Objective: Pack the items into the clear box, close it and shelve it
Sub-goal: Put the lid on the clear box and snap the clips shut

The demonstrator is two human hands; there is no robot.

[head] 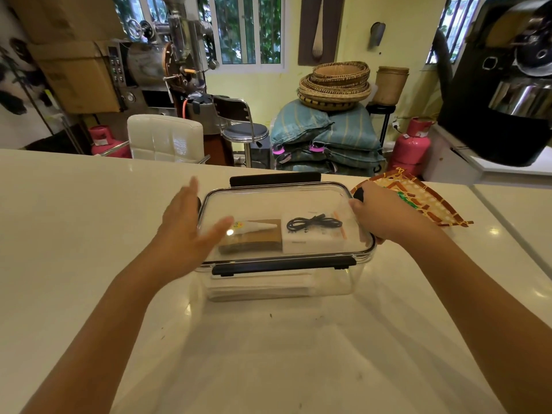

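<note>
The clear box (277,282) stands on the white counter, its clear lid (268,201) lying on top. Black latches show on the near edge (283,265) and the far edge (274,178). Through the lid I see a brown flat item (254,242), a white tube (257,227), a white box (310,239) and a coiled black cable (313,222). My left hand (186,231) is flat with fingers spread against the box's left end, thumb over the lid. My right hand (379,213) is wrapped over the right end of the lid at its black side latch.
A woven patterned tray (424,201) lies on the counter just right of the box. Behind the counter stand a white chair (165,137), a metal stool (245,132), stacked sacks with baskets (328,130) and pink gas cylinders (413,141). A large dark machine (507,85) sits at the right.
</note>
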